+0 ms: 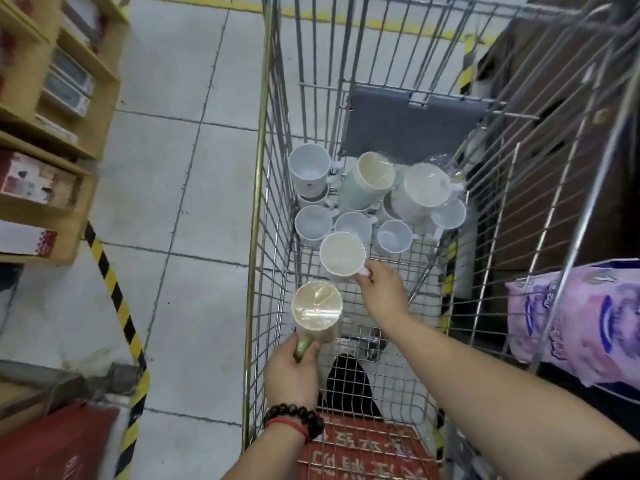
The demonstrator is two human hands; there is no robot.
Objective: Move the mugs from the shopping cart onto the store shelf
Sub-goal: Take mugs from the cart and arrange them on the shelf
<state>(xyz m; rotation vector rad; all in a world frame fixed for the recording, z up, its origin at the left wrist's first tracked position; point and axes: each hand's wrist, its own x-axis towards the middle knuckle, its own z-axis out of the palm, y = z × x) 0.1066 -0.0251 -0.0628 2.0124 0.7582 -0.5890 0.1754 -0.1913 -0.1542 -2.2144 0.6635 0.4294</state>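
Two mugs in hand above the cart, shelf waiting at your left.

The wooden store shelf stands left of the wire shopping cart. Your left hand grips the green handle of a beige ceramic mug sealed in clear film; your right hand pinches the handle of a white, cream-lined mug just above the cart's remaining white and pale-green mugs. They look rigid, breakable, and slick under film, so keep hold by the handles.
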